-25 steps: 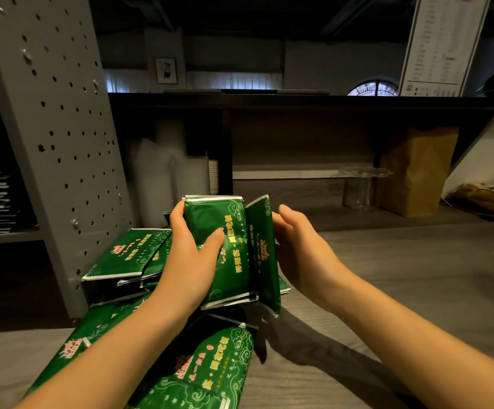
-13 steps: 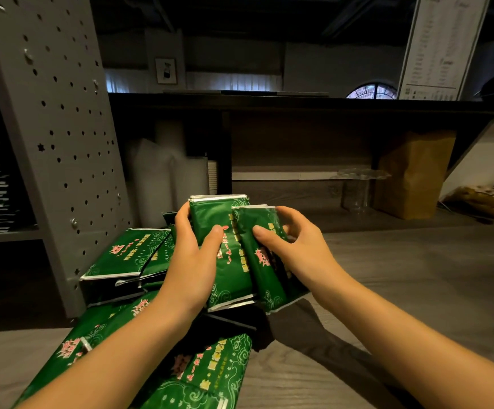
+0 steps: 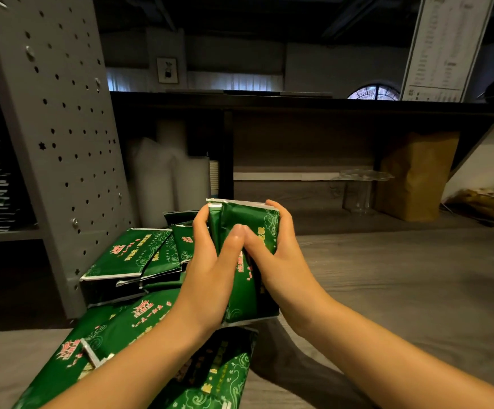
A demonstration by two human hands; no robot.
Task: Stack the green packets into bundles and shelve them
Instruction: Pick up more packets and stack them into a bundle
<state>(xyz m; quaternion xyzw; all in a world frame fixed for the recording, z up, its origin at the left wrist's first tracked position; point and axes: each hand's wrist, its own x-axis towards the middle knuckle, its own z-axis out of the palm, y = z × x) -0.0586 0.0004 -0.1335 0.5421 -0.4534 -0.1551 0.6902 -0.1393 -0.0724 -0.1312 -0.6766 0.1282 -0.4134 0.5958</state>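
Grey wooden surface [image 3: 402,276], dim shelving [image 3: 299,160] behind; left hand [image 3: 210,270] and right hand [image 3: 281,261] clamp a bundle [image 3: 248,219] of green packets upright between them, thumbs meeting in front. That's a closed two-sided grip, likely squaring the edges, while loose packets [image 3: 127,255] lie left of and below the grip.

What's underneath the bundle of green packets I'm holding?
Loose green packets lie on the wooden surface beneath the bundle. The left hand, right hand and bundle hide how many.

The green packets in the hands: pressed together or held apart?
Together: left hand and right hand squeeze the packets into one bundle, thumbs touching.
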